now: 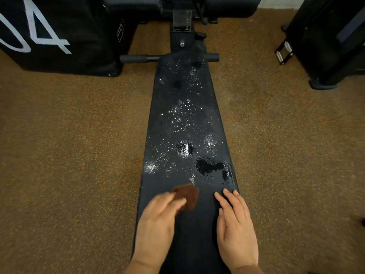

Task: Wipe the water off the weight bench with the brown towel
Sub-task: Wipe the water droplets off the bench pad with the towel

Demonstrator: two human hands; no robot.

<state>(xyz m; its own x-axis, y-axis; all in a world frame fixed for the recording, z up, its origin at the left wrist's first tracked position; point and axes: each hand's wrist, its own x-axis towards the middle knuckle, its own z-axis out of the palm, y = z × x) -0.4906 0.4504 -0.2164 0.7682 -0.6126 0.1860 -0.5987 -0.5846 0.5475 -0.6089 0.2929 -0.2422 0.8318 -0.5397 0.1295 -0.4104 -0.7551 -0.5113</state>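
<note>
A long black weight bench (167, 240) runs away from me down the middle of the view. Water droplets and small puddles (211, 168) glisten over its far and middle parts. My left hand (158, 220) holds a bunched brown towel (188, 195) against the pad near the bench's near end; the hand is blurred. My right hand (236, 222) lies flat on the pad's right side, fingers straight, just short of the nearest puddle.
Brown speckled gym flooring (69, 155) lies on both sides of the bench. A large black box with white numerals (55, 32) stands at the far left. Black equipment (331, 42) stands at the far right, and the bench's frame and roller pads (181, 8) at the far end.
</note>
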